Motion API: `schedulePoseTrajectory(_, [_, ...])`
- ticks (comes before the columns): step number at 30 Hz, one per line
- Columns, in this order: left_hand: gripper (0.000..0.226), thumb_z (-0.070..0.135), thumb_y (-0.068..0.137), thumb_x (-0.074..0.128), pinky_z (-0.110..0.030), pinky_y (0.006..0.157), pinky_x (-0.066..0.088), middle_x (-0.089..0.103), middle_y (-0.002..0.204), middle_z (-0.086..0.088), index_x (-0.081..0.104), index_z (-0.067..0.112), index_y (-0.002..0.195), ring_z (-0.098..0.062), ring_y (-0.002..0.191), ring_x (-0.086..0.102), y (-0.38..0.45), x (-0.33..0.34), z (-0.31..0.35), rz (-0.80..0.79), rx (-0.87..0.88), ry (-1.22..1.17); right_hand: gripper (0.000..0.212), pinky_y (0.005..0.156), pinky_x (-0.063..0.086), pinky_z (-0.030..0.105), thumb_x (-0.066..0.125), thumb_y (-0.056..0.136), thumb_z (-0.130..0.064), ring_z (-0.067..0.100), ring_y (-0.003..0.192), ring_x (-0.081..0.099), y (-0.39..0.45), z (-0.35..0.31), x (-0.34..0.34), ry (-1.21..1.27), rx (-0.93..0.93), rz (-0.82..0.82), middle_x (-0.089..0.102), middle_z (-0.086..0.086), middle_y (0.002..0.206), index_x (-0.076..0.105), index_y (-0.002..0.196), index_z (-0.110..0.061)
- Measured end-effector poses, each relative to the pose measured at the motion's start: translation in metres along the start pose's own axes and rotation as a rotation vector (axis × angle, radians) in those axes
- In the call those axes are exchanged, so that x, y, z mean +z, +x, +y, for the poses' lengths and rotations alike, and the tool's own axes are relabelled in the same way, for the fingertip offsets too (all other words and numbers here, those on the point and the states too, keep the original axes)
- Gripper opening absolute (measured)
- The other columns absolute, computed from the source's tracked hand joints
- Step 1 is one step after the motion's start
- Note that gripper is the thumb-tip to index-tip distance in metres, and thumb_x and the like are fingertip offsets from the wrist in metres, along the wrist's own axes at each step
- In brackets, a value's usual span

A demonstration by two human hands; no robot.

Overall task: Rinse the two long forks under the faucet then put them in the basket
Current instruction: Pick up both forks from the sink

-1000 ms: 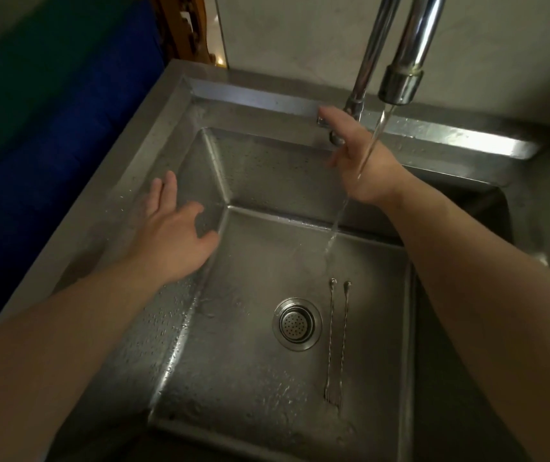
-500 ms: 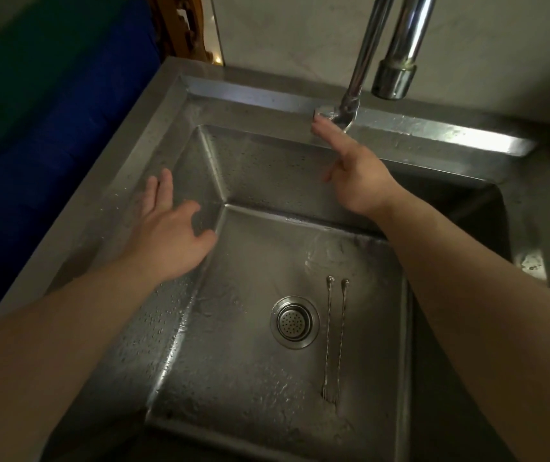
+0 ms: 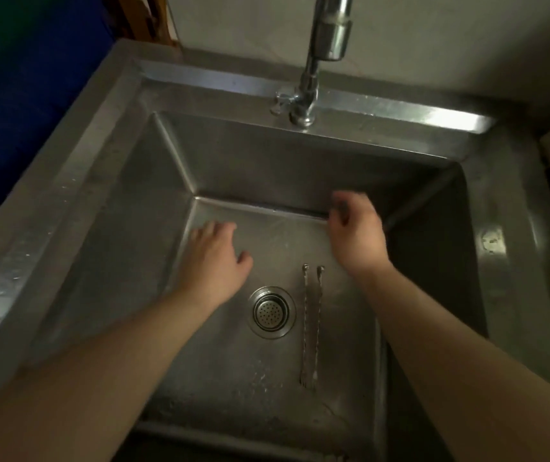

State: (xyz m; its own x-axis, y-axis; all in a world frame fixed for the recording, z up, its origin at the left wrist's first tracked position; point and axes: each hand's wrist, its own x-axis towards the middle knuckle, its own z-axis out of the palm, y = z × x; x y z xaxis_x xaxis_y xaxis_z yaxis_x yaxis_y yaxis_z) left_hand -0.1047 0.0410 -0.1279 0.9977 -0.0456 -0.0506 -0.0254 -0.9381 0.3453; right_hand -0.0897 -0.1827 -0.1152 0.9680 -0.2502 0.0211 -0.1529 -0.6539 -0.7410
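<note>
While both hands hang empty over the sink [image 3: 140, 201], the two long forks [image 3: 311, 325] lie side by side on the basin floor, just right of the drain strainer [image 3: 272, 311]. Their long axis runs near to far, tines toward the near wall and handle ends toward the far wall. The pair sits almost touching along its length.

The right hand [image 3: 357, 235] is the nearer of the two: it hovers just beyond the far handle ends and slightly to their right, fingers loosely curled, clasping nothing. The forks therefore lie on its near side and below it. The left hand [image 3: 217, 261] is spread flat, palm down, to the far left of the strainer, apart from the forks, which lie to its right with the strainer partly between.

No water shows at the faucet [image 3: 330, 35] spout, which stands above the far part of the basin. No basket is in view.

Judgement: the rinse is not yet done. A pickup by the right hand at the handle ends appears the shorter reach; thin wet metal lying flat may prove hard to pinch.
</note>
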Motion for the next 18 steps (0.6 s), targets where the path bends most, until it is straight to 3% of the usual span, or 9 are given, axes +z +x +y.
schedulePoseTrajectory(4, [0.025,0.024,0.081,0.063,-0.036,0.075,0.051,0.069,0.094,-0.014,0.063,0.009,0.101,-0.033,0.089,0.064,-0.029,0.064,0.030,-0.304,-0.180,-0.274,0.024,0.068,0.046,0.023,0.053,0.097,-0.017,0.013,0.081,0.061,-0.048,0.056,0.021,-0.013,0.409,-0.162,0.064,0.005,0.102,0.060,0.119,-0.018])
schedulePoseTrajectory(6, [0.007,0.021,0.081,0.060,-0.029,0.063,0.046,0.067,0.076,-0.005,0.061,0.015,0.077,-0.030,0.080,0.066,-0.046,0.097,0.040,-0.393,-0.167,-0.299,0.020,0.065,0.045,0.023,0.052,0.097,-0.015,0.017,0.078,0.060,-0.075,0.082,0.037,-0.057,0.524,-0.281,0.065,0.008,0.098,0.061,0.115,-0.013])
schedulePoseTrajectory(8, [0.018,0.019,0.079,0.059,-0.025,0.056,0.033,0.056,0.065,0.003,0.052,0.020,0.063,-0.026,0.076,0.065,-0.061,0.125,0.046,-0.470,-0.165,-0.327,0.013,0.071,0.044,0.023,0.053,0.097,-0.015,0.023,0.083,0.060,-0.099,0.103,0.051,-0.117,0.593,-0.370,0.066,0.011,0.100,0.062,0.105,-0.010])
schedulePoseTrajectory(13, [0.022,0.026,0.075,0.060,-0.023,0.053,0.035,0.059,0.063,0.002,0.050,0.021,0.057,-0.020,0.068,0.061,-0.078,0.167,0.055,-0.543,-0.259,-0.321,0.011,0.058,0.036,0.023,0.058,0.093,-0.023,0.017,0.076,0.057,-0.131,0.127,0.070,-0.225,0.633,-0.462,0.068,0.003,0.091,0.066,0.090,-0.017])
schedulePoseTrajectory(16, [0.021,0.030,0.072,0.062,-0.023,0.047,0.030,0.053,0.058,0.010,0.051,0.023,0.056,-0.015,0.062,0.054,-0.080,0.173,0.057,-0.527,-0.304,-0.328,0.011,0.062,0.044,0.027,0.060,0.090,-0.023,0.020,0.078,0.062,-0.134,0.127,0.077,-0.184,0.637,-0.477,0.068,0.005,0.088,0.065,0.088,-0.013])
schedulePoseTrajectory(18, [0.011,0.029,0.075,0.063,-0.025,0.054,0.034,0.063,0.072,0.002,0.059,0.020,0.069,-0.018,0.069,0.058,-0.079,0.176,0.055,-0.515,-0.307,-0.280,0.012,0.066,0.047,0.028,0.060,0.089,-0.022,0.022,0.083,0.064,-0.132,0.127,0.080,-0.176,0.635,-0.479,0.070,0.007,0.093,0.067,0.092,-0.012])
